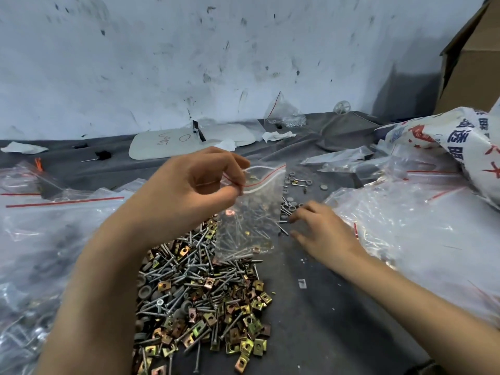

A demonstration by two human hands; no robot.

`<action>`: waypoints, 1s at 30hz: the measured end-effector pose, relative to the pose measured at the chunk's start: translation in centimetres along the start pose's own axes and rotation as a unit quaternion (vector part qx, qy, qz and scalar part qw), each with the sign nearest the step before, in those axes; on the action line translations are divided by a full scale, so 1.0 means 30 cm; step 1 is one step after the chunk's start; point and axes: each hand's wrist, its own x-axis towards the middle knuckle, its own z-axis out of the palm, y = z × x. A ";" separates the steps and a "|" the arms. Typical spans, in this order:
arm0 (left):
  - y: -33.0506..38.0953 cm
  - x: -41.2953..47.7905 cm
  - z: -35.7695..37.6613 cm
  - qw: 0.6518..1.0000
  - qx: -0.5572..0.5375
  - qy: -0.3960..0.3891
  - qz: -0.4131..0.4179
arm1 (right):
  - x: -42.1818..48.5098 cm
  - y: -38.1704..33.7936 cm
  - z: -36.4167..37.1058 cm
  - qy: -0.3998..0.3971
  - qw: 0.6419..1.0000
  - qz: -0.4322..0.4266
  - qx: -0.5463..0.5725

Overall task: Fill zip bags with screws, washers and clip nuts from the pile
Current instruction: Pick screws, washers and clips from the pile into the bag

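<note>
My left hand [197, 182] pinches the red-striped mouth of a small clear zip bag [251, 217] and holds it up above the table. The bag hangs open with screws and a few clip nuts inside. Below it lies the pile [200, 299] of grey screws, brass-coloured clip nuts and grey rubber washers. To the right of the bag, my right hand [322, 231] reaches down to a small scatter of washers and screws [290, 204], with its fingertips on the parts. Whether it grips any part I cannot make out.
Large clear bags of filled zip bags lie at the left [40, 239] and right [422, 234]. A printed woven sack [460, 142] and a cardboard box [470, 63] stand at the far right. A white plastic panel [173, 144] lies near the wall, on the grey cloth [324, 320].
</note>
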 end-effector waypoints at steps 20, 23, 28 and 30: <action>-0.009 -0.001 0.026 0.997 0.058 0.041 -0.021 | -0.163 -0.159 0.077 -0.099 0.978 -0.063 0.172; -0.026 0.000 0.036 0.997 0.069 0.026 -0.026 | -0.176 -0.154 0.058 -0.067 0.958 -0.003 0.280; -0.023 0.006 0.059 0.997 0.059 -0.014 -0.044 | -0.157 -0.172 -0.056 0.030 0.854 0.040 0.518; -0.019 0.010 0.072 0.996 0.078 -0.029 -0.044 | -0.148 -0.188 -0.100 0.037 0.823 0.015 0.566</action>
